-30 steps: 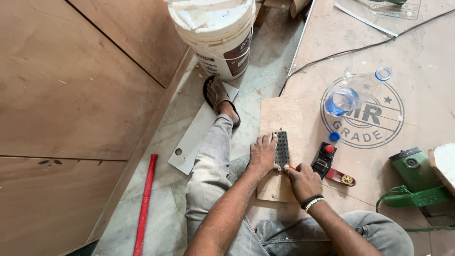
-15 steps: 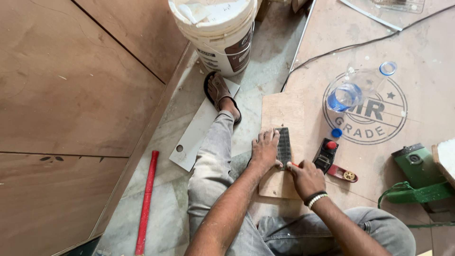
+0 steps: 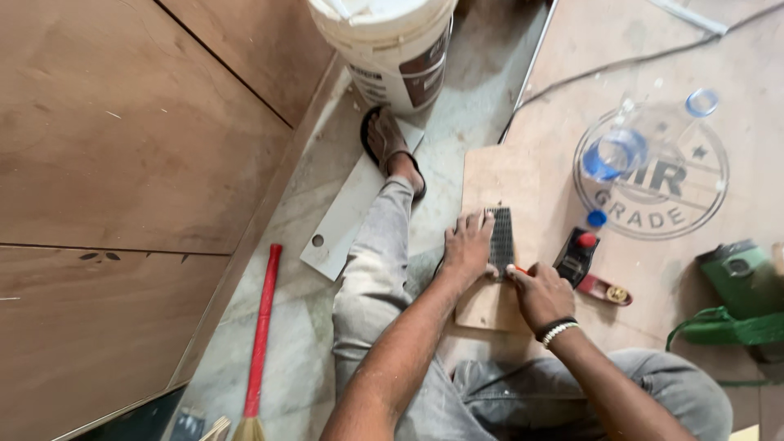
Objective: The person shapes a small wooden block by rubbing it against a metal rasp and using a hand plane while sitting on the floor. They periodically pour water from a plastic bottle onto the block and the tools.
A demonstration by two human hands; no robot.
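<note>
Nothing moved: white bucket [image 3: 392, 45] upright.

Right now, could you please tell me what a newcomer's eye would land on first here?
At centre, the left hand presses a dark ridged block onto a small plywood piece, the right hand beside it. A white bucket stands at top, and a red-handled broom lies lower left.

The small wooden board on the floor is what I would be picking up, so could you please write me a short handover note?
Left hand: flat on the dark ridged block, pinning it to the small wooden board.
Right hand: closed on a thin red-tipped tool, its tip at the block's lower edge.
Nearby: black hand plane, green power tool.
Done: block placed and held.
Left: the marking, apparently; no finished line is visible.
</note>
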